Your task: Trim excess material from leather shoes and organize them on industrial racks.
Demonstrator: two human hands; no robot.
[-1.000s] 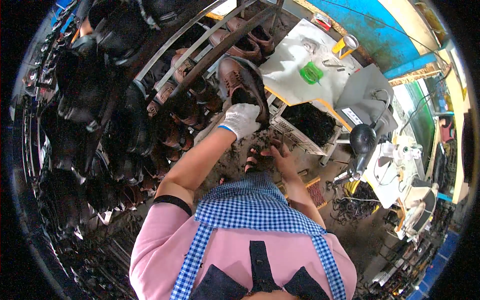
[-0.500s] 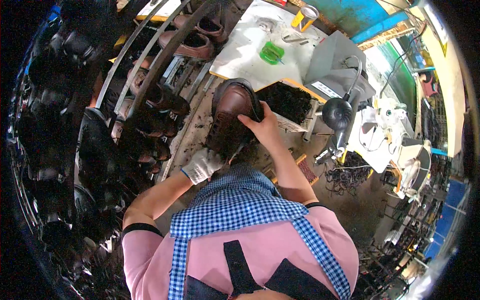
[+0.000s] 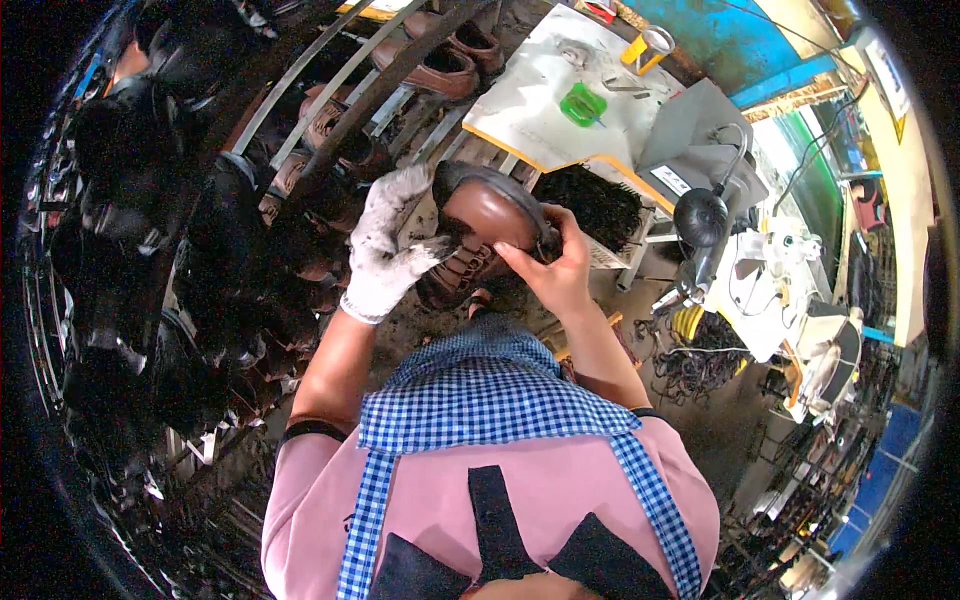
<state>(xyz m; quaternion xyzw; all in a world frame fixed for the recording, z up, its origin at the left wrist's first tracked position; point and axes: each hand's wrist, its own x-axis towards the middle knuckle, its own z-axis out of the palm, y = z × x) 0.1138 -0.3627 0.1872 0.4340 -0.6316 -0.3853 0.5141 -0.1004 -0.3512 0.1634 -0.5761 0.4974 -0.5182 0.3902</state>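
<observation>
A brown leather lace-up shoe [image 3: 490, 212] with a dark sole edge is held up in front of my apron, toe pointing away from me. My left hand [image 3: 385, 245], in a white knit glove with blackened fingertips, grips the shoe's left side. Its thumb reaches toward the laces, and its fingers lie along the sole edge. On the other side, my bare right hand [image 3: 558, 268] clasps the shoe, thumb on the upper by the laces and fingers around the sole edge. The underside of the sole is hidden.
Metal racks with brown shoes [image 3: 440, 68] stand on the left. Ahead is a white worktable [image 3: 520, 110] bearing a green dish [image 3: 582, 104] and a yellow can [image 3: 648, 50]. A tray of black scraps [image 3: 590, 205], a black lamp [image 3: 700, 218] and a white sewing machine [image 3: 785, 245] are on the right.
My left hand has moved up from the shoe's heel end to its left side near the toe. The shoe has tilted, its laces showing more clearly, and my view has shifted slightly.
</observation>
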